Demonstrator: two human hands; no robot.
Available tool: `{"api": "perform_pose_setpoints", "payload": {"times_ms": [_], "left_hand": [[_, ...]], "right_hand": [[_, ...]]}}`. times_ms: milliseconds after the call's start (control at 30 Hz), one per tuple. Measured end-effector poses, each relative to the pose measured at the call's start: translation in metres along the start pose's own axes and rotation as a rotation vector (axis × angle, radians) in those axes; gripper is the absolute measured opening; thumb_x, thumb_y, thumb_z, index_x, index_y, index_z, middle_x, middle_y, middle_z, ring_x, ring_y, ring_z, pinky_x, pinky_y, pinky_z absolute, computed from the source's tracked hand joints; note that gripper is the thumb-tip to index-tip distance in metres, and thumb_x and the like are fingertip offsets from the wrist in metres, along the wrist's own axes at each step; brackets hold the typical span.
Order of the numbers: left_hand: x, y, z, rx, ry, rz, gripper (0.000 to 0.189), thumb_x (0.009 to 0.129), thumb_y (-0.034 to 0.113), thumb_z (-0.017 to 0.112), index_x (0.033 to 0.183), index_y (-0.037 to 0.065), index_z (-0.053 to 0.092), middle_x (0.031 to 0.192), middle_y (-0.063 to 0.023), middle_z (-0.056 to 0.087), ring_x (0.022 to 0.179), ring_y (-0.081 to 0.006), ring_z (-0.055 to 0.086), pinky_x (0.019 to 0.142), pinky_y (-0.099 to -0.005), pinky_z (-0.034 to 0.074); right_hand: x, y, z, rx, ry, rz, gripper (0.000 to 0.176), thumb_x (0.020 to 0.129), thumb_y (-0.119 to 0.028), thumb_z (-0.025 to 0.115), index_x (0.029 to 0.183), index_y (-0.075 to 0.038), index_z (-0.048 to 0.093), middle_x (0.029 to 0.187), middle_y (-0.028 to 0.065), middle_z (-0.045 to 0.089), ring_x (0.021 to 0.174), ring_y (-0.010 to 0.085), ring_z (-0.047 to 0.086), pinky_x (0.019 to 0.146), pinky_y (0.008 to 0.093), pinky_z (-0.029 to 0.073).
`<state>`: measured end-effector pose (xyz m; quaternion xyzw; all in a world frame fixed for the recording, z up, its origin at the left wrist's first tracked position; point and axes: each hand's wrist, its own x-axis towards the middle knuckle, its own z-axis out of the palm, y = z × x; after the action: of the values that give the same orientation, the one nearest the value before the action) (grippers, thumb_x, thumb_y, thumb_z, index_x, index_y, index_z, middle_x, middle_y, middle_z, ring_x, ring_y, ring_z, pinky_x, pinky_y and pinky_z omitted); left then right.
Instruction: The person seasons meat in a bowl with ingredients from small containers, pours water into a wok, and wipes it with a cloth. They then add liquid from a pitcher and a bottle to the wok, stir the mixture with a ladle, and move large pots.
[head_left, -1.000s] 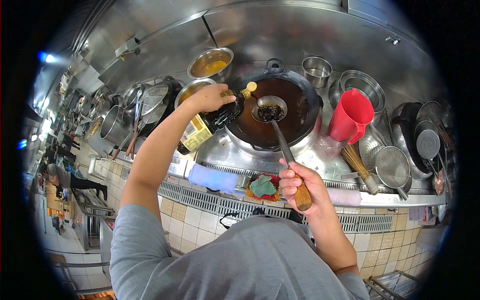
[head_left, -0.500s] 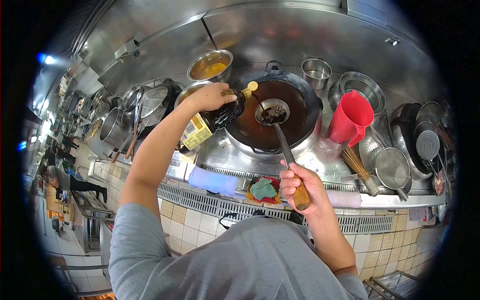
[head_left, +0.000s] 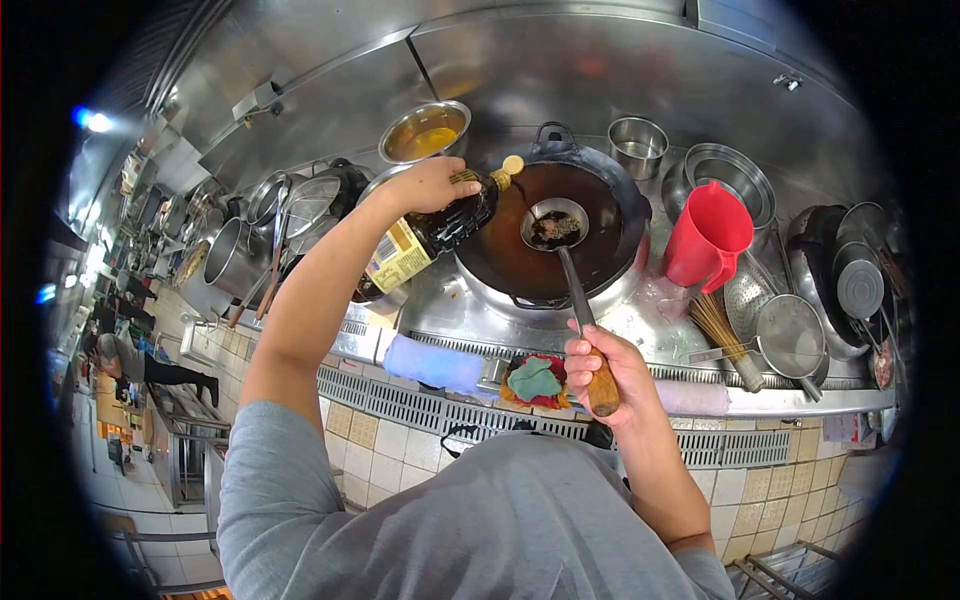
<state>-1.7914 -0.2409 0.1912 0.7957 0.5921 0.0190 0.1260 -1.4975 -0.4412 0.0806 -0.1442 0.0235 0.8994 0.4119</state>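
Observation:
My left hand (head_left: 437, 186) is wrapped round a dark sauce bottle (head_left: 452, 226) with a yellow label, tipped so its mouth points to the right. Its yellow cap hangs flipped back, and a thin dark stream runs from the mouth into the ladle. The fingers of my right hand (head_left: 612, 376) are closed on the wooden handle of the ladle (head_left: 573, 280). Dark, bubbly liquid partly fills the ladle's bowl, which is over the wok (head_left: 625, 215). Brown liquid fills much of the wok.
A red plastic jug (head_left: 708, 240) stands right of the wok, near a bamboo brush (head_left: 728, 340) and a mesh strainer (head_left: 791, 336). Behind my left hand is a metal bowl (head_left: 388, 150) of yellow liquid. Folded cloths (head_left: 534, 380) lie on the front edge. Another person (head_left: 125, 355) stands far left.
The pour from the bottle into the ladle continues, with both hands keeping their grips. The whole view has shifted slightly; otherwise little differs.

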Motion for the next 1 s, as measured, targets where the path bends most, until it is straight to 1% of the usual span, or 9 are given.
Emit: {"api": "perform_pose_setpoints", "payload": {"times_ms": [300, 467, 500, 667, 700, 867, 933, 967, 1000], "left_hand": [[-0.006, -0.009, 0.006, -0.079, 0.172, 0.038, 0.046, 0.089, 0.046, 0.060, 0.096, 0.000, 0.060, 0.090, -0.0224, 0.065, 0.092, -0.0367, 0.063, 0.081, -0.0434, 0.046], [-0.023, -0.010, 0.015, -0.706, 0.255, -0.218, 0.037, 0.091, 0.039, 0.064, 0.094, 0.004, 0.056, 0.068, -0.0064, 0.057, 0.057, -0.0160, 0.055, 0.051, -0.0311, 0.043], [-0.026, -0.011, 0.021, -0.884, 0.300, -0.208, 0.029, 0.092, 0.035, 0.064, 0.089, 0.010, 0.051, 0.060, 0.0039, 0.045, 0.046, -0.0060, 0.040, 0.040, -0.0247, 0.030], [-0.045, -0.020, 0.060, -1.490, 0.453, -0.069, 0.020, 0.092, 0.024, 0.065, 0.086, 0.014, 0.049, 0.058, 0.0081, 0.042, 0.045, -0.0022, 0.033, 0.040, -0.0203, 0.024], [-0.052, -0.014, 0.066, -1.545, 0.509, -0.050, 0.019, 0.092, 0.024, 0.065, 0.087, 0.014, 0.050, 0.058, 0.0079, 0.043, 0.046, -0.0022, 0.034, 0.040, -0.0204, 0.024], [-0.064, 0.007, 0.087, -1.629, 0.844, -0.078, 0.017, 0.091, 0.022, 0.066, 0.090, 0.012, 0.051, 0.063, 0.0060, 0.048, 0.050, -0.0033, 0.039, 0.043, -0.0215, 0.029], [-0.078, 0.022, 0.081, -1.666, 0.905, -0.063, 0.018, 0.091, 0.020, 0.066, 0.092, 0.010, 0.052, 0.071, 0.0024, 0.056, 0.056, -0.0048, 0.047, 0.048, -0.0220, 0.038], [-0.087, 0.036, 0.076, -1.681, 0.967, -0.060, 0.018, 0.090, 0.019, 0.067, 0.095, 0.008, 0.053, 0.084, -0.0017, 0.063, 0.070, -0.0081, 0.055, 0.060, -0.0248, 0.046], [-0.088, 0.038, 0.080, -1.356, 1.124, -0.110, 0.021, 0.090, 0.019, 0.068, 0.099, 0.006, 0.054, 0.093, -0.0043, 0.065, 0.083, -0.0103, 0.058, 0.074, -0.0277, 0.048]], "right_hand": [[0.011, 0.004, -0.010, -0.168, 0.069, -0.051, 0.007, 0.097, -0.014, 0.053, 0.101, -0.010, 0.048, 0.077, 0.0032, 0.052, 0.059, 0.0108, 0.050, 0.050, 0.0269, 0.045], [0.027, 0.018, -0.015, -0.650, 0.329, -0.166, 0.014, 0.098, -0.018, 0.050, 0.111, -0.012, 0.049, 0.072, 0.0015, 0.049, 0.054, 0.0090, 0.048, 0.047, 0.0257, 0.044], [0.031, 0.016, -0.021, -0.927, 0.394, -0.212, 0.017, 0.098, -0.018, 0.049, 0.115, -0.012, 0.048, 0.071, 0.0004, 0.047, 0.054, 0.0092, 0.047, 0.047, 0.0261, 0.043], [0.050, -0.011, -0.074, -2.118, 0.586, -0.551, 0.059, 0.089, -0.016, 0.054, 0.143, -0.005, 0.034, 0.082, 0.0175, 0.065, 0.067, 0.0357, 0.064, 0.063, 0.0451, 0.052], [0.046, -0.010, -0.057, -2.171, 0.665, -0.425, 0.063, 0.086, -0.015, 0.057, 0.143, -0.006, 0.033, 0.092, 0.0248, 0.066, 0.081, 0.0433, 0.064, 0.074, 0.0508, 0.050], [0.052, -0.027, -0.087, -2.477, 0.715, -0.175, 0.069, 0.086, -0.019, 0.061, 0.146, -0.008, 0.029, 0.106, 0.0272, 0.062, 0.092, 0.0421, 0.063, 0.077, 0.0497, 0.050], [0.053, -0.027, -0.075, -2.678, 0.654, -0.531, 0.073, 0.085, -0.023, 0.065, 0.146, -0.008, 0.028, 0.124, 0.0285, 0.052, 0.107, 0.0404, 0.057, 0.084, 0.0481, 0.049], [0.054, -0.031, -0.043, -2.654, 0.662, -0.444, 0.071, 0.084, -0.023, 0.066, 0.144, -0.007, 0.033, 0.136, 0.0260, 0.042, 0.121, 0.0394, 0.048, 0.093, 0.0480, 0.044], [0.065, -0.032, -0.009, -2.583, 0.329, -0.824, 0.065, 0.085, -0.021, 0.065, 0.141, -0.006, 0.037, 0.134, 0.0243, 0.044, 0.122, 0.0391, 0.046, 0.096, 0.0483, 0.042]]}}
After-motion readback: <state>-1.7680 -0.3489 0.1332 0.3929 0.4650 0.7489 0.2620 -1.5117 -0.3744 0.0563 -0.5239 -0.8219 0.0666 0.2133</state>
